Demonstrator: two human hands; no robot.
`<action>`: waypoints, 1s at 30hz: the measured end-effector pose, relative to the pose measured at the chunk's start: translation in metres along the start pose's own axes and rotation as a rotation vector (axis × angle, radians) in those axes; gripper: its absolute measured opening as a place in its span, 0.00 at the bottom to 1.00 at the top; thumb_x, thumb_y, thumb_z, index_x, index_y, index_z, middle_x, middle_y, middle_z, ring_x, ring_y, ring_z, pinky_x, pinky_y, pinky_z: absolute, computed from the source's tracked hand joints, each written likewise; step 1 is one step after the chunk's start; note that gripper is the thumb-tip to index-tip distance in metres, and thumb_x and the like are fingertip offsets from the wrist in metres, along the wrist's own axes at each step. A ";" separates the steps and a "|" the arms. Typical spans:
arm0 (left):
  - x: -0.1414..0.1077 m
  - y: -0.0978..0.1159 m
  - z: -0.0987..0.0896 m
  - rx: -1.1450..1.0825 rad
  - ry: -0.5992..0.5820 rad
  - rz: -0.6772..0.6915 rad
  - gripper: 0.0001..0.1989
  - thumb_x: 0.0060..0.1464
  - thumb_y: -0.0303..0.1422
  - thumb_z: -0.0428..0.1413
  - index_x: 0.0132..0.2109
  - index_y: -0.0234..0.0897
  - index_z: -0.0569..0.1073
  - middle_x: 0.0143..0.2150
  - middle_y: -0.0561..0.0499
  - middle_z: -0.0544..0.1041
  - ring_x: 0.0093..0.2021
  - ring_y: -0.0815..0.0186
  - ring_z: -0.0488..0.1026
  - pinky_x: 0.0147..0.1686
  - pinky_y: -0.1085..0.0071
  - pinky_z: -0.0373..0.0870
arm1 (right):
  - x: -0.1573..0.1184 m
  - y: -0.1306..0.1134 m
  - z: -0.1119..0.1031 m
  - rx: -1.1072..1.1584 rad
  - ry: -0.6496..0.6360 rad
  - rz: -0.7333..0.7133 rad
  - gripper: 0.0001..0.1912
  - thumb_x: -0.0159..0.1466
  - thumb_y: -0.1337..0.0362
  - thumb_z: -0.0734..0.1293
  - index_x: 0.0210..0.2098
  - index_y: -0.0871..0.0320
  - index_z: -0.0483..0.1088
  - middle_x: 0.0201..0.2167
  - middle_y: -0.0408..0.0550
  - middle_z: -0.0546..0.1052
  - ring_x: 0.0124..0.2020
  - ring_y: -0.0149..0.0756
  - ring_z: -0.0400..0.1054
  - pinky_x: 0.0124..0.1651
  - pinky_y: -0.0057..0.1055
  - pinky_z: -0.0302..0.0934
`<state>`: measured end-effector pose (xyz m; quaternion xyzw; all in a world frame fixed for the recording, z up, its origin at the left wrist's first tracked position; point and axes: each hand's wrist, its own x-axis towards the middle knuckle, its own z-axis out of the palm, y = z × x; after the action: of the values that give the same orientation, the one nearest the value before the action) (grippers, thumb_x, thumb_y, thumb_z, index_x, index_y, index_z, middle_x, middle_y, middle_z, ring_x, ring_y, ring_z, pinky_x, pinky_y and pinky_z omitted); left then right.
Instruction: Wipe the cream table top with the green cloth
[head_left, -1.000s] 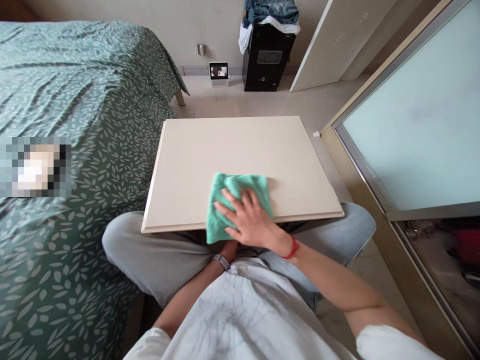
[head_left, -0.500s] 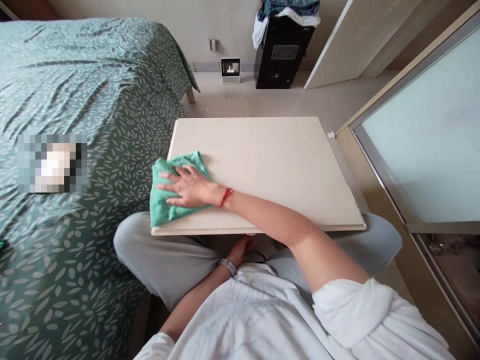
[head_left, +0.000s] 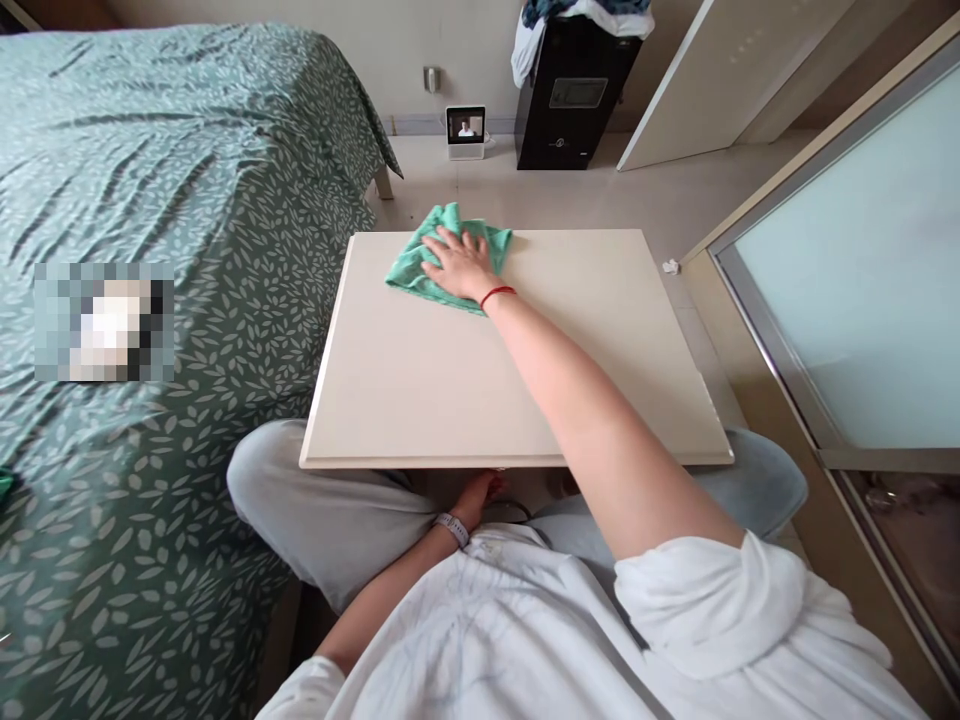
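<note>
My right hand (head_left: pixel 460 264) lies flat with its fingers spread on a green cloth (head_left: pixel 414 268), pressing it against the tabletop. The cloth is crumpled and covers part of the far left area, with a corner reaching past the far edge. Under both is a cream-coloured small table (head_left: pixel 420 390), its near edge above my lap. My left hand (head_left: pixel 481 494) is low between my legs, just below the table's near edge. Its fingers are partly hidden there, so whether it grips anything does not show.
A bed with a green leaf-patterned cover (head_left: pixel 247 250) stands close on the left, a blurred-out object (head_left: pixel 109 325) on it. Beyond the table are a small screen (head_left: pixel 466 130) and a black cabinet (head_left: pixel 577 95) topped with clothes. A frosted sliding door (head_left: pixel 862 260) is on the right.
My right hand has slid the cloth from the table's near left side away and to the right, to the far edge. The left hand has stayed in place.
</note>
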<state>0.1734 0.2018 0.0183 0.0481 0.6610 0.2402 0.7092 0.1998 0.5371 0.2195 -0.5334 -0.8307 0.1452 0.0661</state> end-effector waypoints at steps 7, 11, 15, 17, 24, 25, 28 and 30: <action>-0.004 0.003 0.001 0.016 0.007 -0.002 0.11 0.67 0.25 0.63 0.34 0.40 0.78 0.32 0.51 0.83 0.35 0.67 0.76 0.43 0.74 0.70 | -0.071 0.141 -0.040 -0.031 0.112 0.383 0.38 0.87 0.54 0.58 0.91 0.58 0.60 0.95 0.63 0.52 0.91 0.74 0.49 0.88 0.78 0.43; -0.006 0.005 0.003 0.018 -0.005 -0.002 0.15 0.71 0.24 0.59 0.33 0.39 0.77 0.32 0.51 0.82 0.33 0.70 0.75 0.40 0.76 0.67 | -0.119 0.187 -0.050 -0.020 0.203 0.549 0.37 0.87 0.55 0.55 0.89 0.61 0.64 0.93 0.67 0.55 0.89 0.79 0.52 0.86 0.81 0.48; -0.006 0.005 0.004 0.040 -0.023 0.009 0.12 0.68 0.26 0.62 0.33 0.40 0.77 0.32 0.51 0.83 0.35 0.68 0.76 0.42 0.74 0.69 | -0.148 0.186 -0.042 0.041 0.339 0.783 0.37 0.86 0.53 0.54 0.86 0.62 0.69 0.89 0.74 0.61 0.85 0.82 0.59 0.81 0.87 0.54; -0.006 0.004 0.003 0.055 -0.031 0.019 0.10 0.65 0.28 0.65 0.34 0.40 0.77 0.32 0.51 0.84 0.37 0.67 0.77 0.45 0.73 0.71 | -0.151 0.172 -0.036 0.041 0.369 0.847 0.37 0.86 0.54 0.54 0.86 0.67 0.68 0.88 0.78 0.60 0.86 0.83 0.57 0.81 0.88 0.53; -0.004 0.000 0.000 0.074 -0.039 0.048 0.09 0.63 0.29 0.66 0.34 0.42 0.78 0.34 0.50 0.86 0.42 0.63 0.82 0.51 0.70 0.75 | -0.106 0.057 -0.005 0.006 0.248 0.594 0.38 0.85 0.58 0.58 0.89 0.69 0.62 0.92 0.76 0.55 0.90 0.85 0.51 0.84 0.89 0.45; -0.004 0.000 0.000 0.069 -0.038 0.049 0.09 0.65 0.29 0.64 0.34 0.42 0.78 0.34 0.50 0.85 0.42 0.63 0.82 0.50 0.69 0.74 | -0.096 0.032 0.001 -0.005 0.223 0.503 0.38 0.85 0.59 0.58 0.89 0.68 0.62 0.92 0.75 0.55 0.90 0.85 0.51 0.84 0.89 0.45; -0.002 0.000 0.000 0.049 -0.028 0.049 0.11 0.67 0.27 0.60 0.34 0.41 0.78 0.32 0.51 0.84 0.40 0.64 0.80 0.47 0.70 0.73 | -0.072 -0.052 0.024 -0.005 0.132 0.248 0.39 0.85 0.58 0.60 0.90 0.65 0.61 0.93 0.69 0.55 0.90 0.84 0.51 0.85 0.88 0.47; -0.001 0.000 0.000 0.038 -0.015 0.053 0.11 0.66 0.26 0.61 0.33 0.41 0.77 0.31 0.51 0.83 0.38 0.65 0.79 0.45 0.71 0.71 | -0.067 -0.105 0.040 0.009 0.070 0.064 0.40 0.84 0.56 0.62 0.90 0.62 0.61 0.93 0.66 0.54 0.91 0.80 0.50 0.86 0.86 0.47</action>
<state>0.1736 0.2011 0.0190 0.0809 0.6585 0.2462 0.7066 0.1262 0.4288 0.2174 -0.5643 -0.8096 0.1322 0.0926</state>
